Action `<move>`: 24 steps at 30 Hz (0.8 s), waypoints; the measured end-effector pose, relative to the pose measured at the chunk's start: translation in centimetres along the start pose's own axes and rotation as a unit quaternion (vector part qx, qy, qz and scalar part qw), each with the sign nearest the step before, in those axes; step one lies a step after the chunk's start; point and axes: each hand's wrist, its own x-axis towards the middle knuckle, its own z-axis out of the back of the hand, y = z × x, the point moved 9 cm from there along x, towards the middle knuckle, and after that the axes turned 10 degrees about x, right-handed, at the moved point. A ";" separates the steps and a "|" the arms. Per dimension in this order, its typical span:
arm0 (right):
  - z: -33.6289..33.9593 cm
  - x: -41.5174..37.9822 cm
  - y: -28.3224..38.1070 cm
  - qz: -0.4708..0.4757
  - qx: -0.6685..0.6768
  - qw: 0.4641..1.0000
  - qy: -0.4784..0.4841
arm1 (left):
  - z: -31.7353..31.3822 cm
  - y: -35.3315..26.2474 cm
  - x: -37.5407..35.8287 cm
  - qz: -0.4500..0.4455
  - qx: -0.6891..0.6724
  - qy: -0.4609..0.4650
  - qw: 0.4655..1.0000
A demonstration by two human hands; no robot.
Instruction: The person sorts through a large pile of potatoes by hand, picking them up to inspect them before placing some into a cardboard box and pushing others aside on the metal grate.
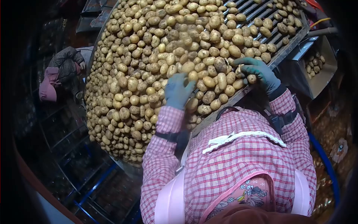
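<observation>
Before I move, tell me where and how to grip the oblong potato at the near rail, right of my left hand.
Probably best take the oblong potato by its middle, from above: it lies lengthwise left to right, and neighbouring potatoes crowd its far side.

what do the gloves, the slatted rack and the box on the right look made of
Left glove and right glove: matte grey-green, probably fabric or thin rubber; they follow the fingers closely.
Slatted rack: likely metal, worn and semi-shiny; its straight bars catch bright glints.
Box: perhaps sheet metal, given its bright, reflective left side; the dull tan inside could be dirt or cardboard.
</observation>
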 end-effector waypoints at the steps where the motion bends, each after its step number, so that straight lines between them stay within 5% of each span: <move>1: 0.2 0.2 -0.8 -0.015 0.004 1.000 0.014 | -1.4 -0.5 0.4 0.019 0.013 0.017 1.000; 4: -1.1 0.7 -1.5 -0.027 0.011 0.999 0.025 | -5.0 0.1 1.5 0.059 -0.026 0.090 0.994; 5: -1.7 0.9 -2.4 -0.070 0.035 0.994 0.072 | -7.1 2.2 0.9 0.151 -0.187 0.126 0.963; 7: -2.1 2.2 -3.4 -0.016 -0.007 0.996 0.086 | -4.8 0.7 1.5 0.213 -0.434 0.139 0.865; 9: -4.5 2.0 -3.0 -0.019 -0.011 0.995 0.093 | -4.4 -1.6 1.7 0.247 -0.658 0.149 0.696; 12: -7.0 1.9 -2.4 0.023 -0.113 0.990 0.086 | -2.8 -5.8 2.4 0.174 -0.647 0.172 0.722; 19: -4.8 -0.1 -3.1 0.021 0.008 0.997 0.072 | -2.3 -9.2 2.4 0.083 -0.545 0.171 0.817; 24: 2.0 -3.8 -0.6 0.056 -0.025 0.996 -0.062 | -0.6 -13.9 4.6 0.037 -0.556 0.160 0.815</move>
